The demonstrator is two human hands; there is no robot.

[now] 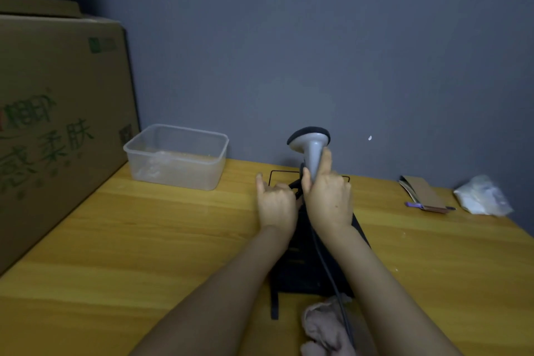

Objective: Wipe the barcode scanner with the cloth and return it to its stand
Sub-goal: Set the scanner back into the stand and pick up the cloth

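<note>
**Scanner upright in right hand, cloth lying near edge of table**

I see the grey handheld barcode scanner with a dark head (310, 143) held upright over the far middle of the yellow wooden table (161, 234). My right hand (328, 196) is wrapped round its handle, fingers clamped on the grip, thumb lying up along the side. The scanner head points away toward the grey-blue wall (318, 37).

My left hand (276, 201) sits just beside the right, loosely curled, with the index finger raised. It seems to pinch something dark at the scanner's base, near the thin black wire stand (278, 175), but I cannot tell whether it truly grips anything; the contact is hidden behind the right hand.

A dark cable (326, 266) runs from the scanner down between both forearms. Under the arms lies a black flat mat or fabric piece (300, 274); its exact form is unclear in the dim light.

The crumpled pinkish-beige cloth (323, 326) lies on the table at the near edge, touched by neither hand; the cable crosses over it.

To the left: a clear rectangular plastic container (176, 156) against the wall, and a large brown cardboard box with green print (57, 124) beside it. To the far right: a brown cardboard sleeve (424, 191) and a crumpled white plastic bag (482, 196), well apart from the hands.
</note>
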